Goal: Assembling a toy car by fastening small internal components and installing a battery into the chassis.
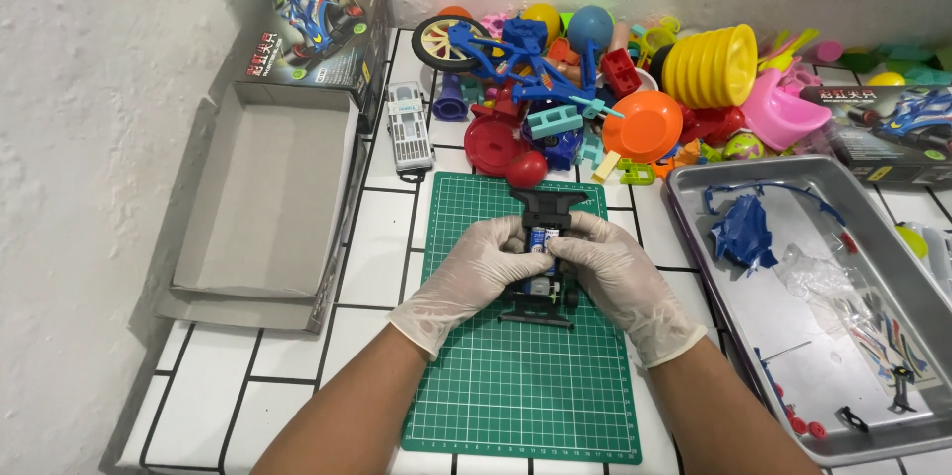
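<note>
Where the white tiled tabletop (297, 366) fills the frame, the largest thing on it is the open cardboard box (260, 199) at left, its printed lid (322, 29) standing in the upper left. Next in size is the single metal tray (897, 267) at right, holding one blue car shell (744, 232), a clear plastic bag and small loose parts. One green cutting mat (521, 376) lies in the middle, and behind it, across the top of the frame, sits a heap of coloured plastic toys (595, 68), with a second printed box (883, 133) at upper right. On the mat stands one black toy car frame (542, 257), its long axis running away from the person, toward the top of the frame. Two gloved hands close on it from either side: the left hand (476, 267) grips its left flank, the right hand (610, 272) its right, thumbs meeting over the blue middle part (540, 237). Both are about equally near.
</note>
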